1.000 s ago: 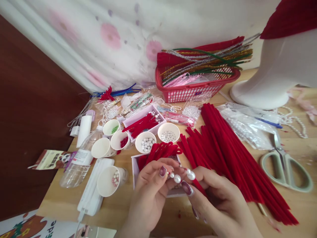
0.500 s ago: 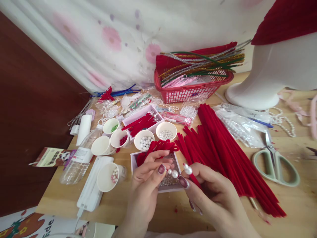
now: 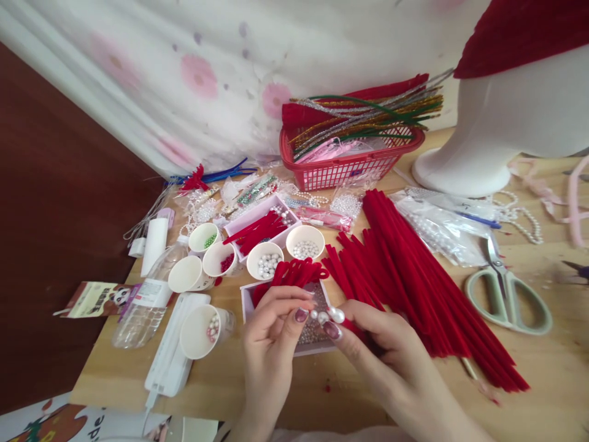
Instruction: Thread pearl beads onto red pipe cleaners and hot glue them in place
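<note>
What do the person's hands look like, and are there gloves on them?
No gloves: the left hand and right hand are bare. Both thumbnails wear shiny, dark purplish-red polish with paler patches.

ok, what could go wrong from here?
White pearls at the fingertips of the right hand could slip and perhaps get lost among the small beads in the lilac box.

The left hand or its arm might knock the nearby open cup and spill its beads.
</note>
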{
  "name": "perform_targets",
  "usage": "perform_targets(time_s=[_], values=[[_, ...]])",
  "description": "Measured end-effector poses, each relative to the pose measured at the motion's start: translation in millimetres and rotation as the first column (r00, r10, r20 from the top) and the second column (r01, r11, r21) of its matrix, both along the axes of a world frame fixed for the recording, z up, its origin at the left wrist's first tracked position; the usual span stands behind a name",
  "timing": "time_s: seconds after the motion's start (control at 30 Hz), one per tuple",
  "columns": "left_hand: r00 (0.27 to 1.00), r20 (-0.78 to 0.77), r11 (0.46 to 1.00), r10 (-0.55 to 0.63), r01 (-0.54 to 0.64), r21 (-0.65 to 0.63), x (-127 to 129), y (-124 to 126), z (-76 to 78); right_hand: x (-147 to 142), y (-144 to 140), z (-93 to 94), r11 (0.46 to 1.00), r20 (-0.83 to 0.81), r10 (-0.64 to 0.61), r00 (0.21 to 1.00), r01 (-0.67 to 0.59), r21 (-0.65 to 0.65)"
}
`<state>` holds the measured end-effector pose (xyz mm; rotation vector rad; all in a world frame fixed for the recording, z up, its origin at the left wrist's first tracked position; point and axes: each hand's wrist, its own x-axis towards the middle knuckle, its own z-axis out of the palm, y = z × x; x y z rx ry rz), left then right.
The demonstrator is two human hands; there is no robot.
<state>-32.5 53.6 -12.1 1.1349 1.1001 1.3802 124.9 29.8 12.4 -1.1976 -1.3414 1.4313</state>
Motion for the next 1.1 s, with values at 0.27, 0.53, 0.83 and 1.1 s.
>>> perform_targets(time_s=[0.27,0.53,0.83,1.1], values=[[0.992,-0.129,1.0,-0.009,0.007,-0.016,-1.1,-3.0,2.3,3.6,1.2,-1.0,0.993,0.096,-0.063,0.993,0.053,0.105],[0.985,0.173,0.989,-0.015,0.04,-0.145,4.8,-3.6,4.3,0.3,2.2,-1.8,0.996,-0.031,-0.068,0.997,0.07,0.055],[0.951,0.309,0.97,-0.033,0.106,-0.22,5.6,3.5,6.9,2.9,0.5,4.8,0.992,0.056,-0.011,0.998,0.004,0.124],[0.966,0.251,0.97,-0.064,0.119,-0.214,7.6,-1.8,8.7,5.4,-6.2,2.8,0.996,0.088,0.023,0.996,-0.03,0.086]])
